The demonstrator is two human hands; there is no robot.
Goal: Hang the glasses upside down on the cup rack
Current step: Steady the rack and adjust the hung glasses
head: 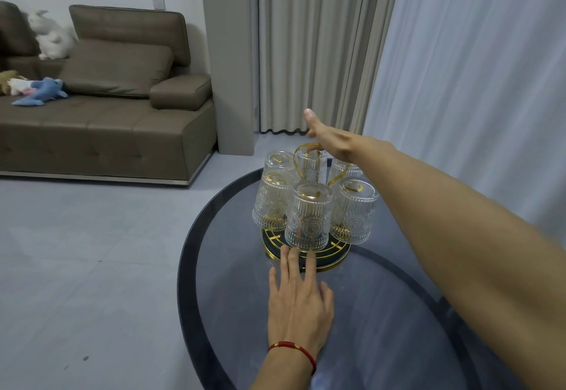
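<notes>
The cup rack has a round dark base with a gold rim (337, 259) and a gold loop handle (295, 160). It stands on the far part of a round glass table (382, 313). Several ribbed clear glasses hang upside down on it, among them a front one (309, 218), a left one (272, 199) and a right one (355, 209). My left hand (298, 304) lies flat and open on the table, its fingertips touching the front of the base. My right hand (332, 141) reaches over the rack, fingers curled around the top of the handle, thumb sticking up.
The table has a dark rim (190, 267), with grey floor to its left. A brown sofa (107, 126) with soft toys stands at the back left. Curtains (459, 68) hang behind the table and along the right.
</notes>
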